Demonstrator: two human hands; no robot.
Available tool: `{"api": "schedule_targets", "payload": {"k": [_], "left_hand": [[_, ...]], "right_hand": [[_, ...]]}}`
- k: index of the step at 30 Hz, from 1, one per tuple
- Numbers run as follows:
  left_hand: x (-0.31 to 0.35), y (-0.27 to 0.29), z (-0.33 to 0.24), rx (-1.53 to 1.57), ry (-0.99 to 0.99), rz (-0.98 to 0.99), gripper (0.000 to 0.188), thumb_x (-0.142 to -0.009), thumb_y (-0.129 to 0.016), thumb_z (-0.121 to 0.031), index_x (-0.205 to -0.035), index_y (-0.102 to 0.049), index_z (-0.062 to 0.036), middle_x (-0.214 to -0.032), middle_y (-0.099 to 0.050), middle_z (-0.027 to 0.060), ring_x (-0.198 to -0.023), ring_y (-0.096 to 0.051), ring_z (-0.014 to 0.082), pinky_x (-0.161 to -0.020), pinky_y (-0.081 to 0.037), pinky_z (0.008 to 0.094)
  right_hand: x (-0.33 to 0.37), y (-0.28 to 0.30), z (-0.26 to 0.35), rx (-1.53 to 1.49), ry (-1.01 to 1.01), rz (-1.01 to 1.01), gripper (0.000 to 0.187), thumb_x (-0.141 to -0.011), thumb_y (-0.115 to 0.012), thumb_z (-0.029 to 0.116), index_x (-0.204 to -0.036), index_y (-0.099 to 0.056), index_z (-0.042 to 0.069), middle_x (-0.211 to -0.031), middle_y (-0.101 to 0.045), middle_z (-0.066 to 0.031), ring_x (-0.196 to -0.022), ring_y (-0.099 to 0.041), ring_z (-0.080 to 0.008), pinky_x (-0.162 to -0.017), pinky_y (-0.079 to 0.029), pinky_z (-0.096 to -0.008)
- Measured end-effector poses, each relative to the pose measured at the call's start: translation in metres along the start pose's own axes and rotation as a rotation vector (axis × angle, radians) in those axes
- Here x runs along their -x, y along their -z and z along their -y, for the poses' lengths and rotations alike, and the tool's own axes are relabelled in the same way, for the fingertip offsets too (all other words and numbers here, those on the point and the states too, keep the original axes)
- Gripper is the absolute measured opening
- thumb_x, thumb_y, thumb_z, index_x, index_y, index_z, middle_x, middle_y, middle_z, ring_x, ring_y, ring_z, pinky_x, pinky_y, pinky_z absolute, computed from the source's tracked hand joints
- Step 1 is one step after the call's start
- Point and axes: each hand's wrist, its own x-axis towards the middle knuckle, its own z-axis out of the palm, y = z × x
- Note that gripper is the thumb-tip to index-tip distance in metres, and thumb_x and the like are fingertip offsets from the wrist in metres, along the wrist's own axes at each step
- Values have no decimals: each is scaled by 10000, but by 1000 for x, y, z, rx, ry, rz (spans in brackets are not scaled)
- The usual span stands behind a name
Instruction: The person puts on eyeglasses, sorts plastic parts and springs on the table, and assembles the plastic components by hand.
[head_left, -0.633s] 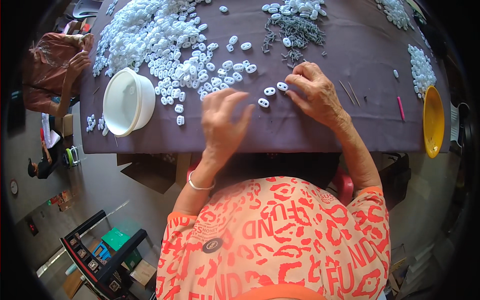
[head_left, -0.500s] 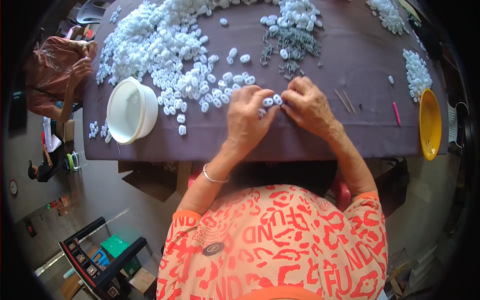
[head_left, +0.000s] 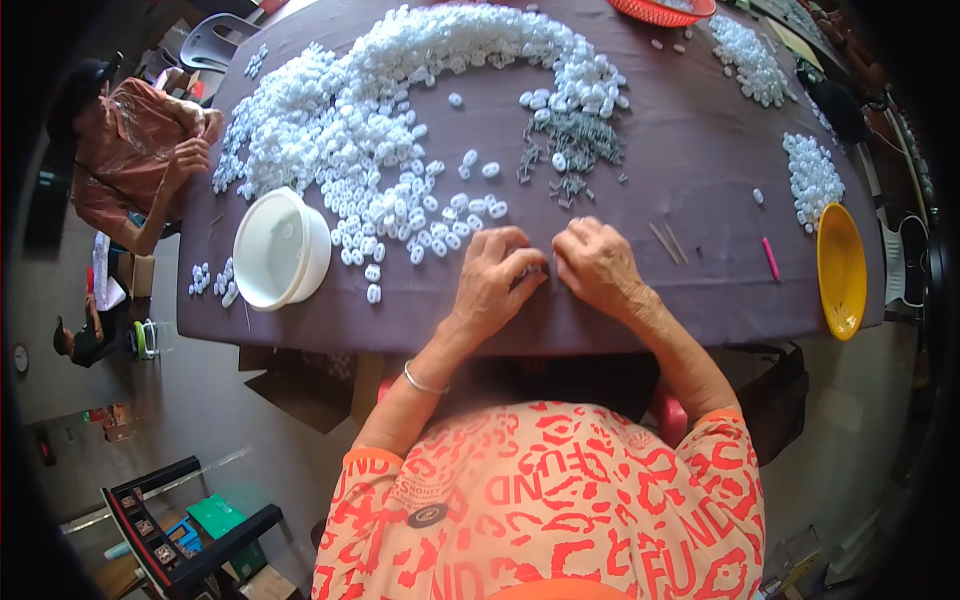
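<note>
Just in front of me over the table, my left hand [head_left: 492, 282] is closed, thumb and fingertips curled together at its right side. Close beside it, my right hand [head_left: 600, 268] is closed too, with its fingertips pinched toward the left hand. Whatever the fingertips hold is hidden. Beyond my left hand lie loose white oval plastic pieces [head_left: 438, 230], each with dark marks. A heap of small grey metal-looking pieces [head_left: 580, 143] sits beyond my right hand, with one white oval piece [head_left: 558, 161] on it.
A large white heap [head_left: 330, 120] spreads over the far left. A white tub [head_left: 318, 245] stands left; a yellow dish [head_left: 842, 275], pink stick [head_left: 770, 259] and two thin wooden sticks [head_left: 668, 242] lie right. A red basket [head_left: 665, 10] is at the back. Another person [head_left: 140, 150] sits left.
The view has shifted, so the table sits lower in it. White oval pieces that showed between my fingertips are now out of sight. My hands stay close together, both closed.
</note>
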Motion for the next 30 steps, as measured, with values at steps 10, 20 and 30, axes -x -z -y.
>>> {"api": "schedule_targets", "payload": {"k": [10,20,30], "left_hand": [[2,0,5,-4,-99,-31,212,-697,-651,-7,-897,-640,-75,-906,-587,69,-844,-530,257,-740,-432,342],[4,3,10,57,-76,-14,240,-701,-653,9,-926,-626,-72,-928,-624,77,-876,-560,251,-797,-433,355],[-34,38,38,-339,246,-267,159,-667,-741,-144,-805,-667,-114,-846,-585,48,-853,-508,230,-773,-391,322]], "right_hand": [[9,2,-4,-208,-47,-338,129,-718,-592,-40,-818,-536,19,-768,-547,-124,-684,-561,-297,-617,-466,-355],[14,-7,6,-185,34,-264,207,-702,-599,-65,-881,-561,32,-811,-563,-104,-759,-573,-285,-656,-473,-358],[10,-10,8,-204,-48,-331,196,-699,-611,-67,-864,-569,29,-799,-580,-106,-740,-583,-288,-653,-475,-350]]}}
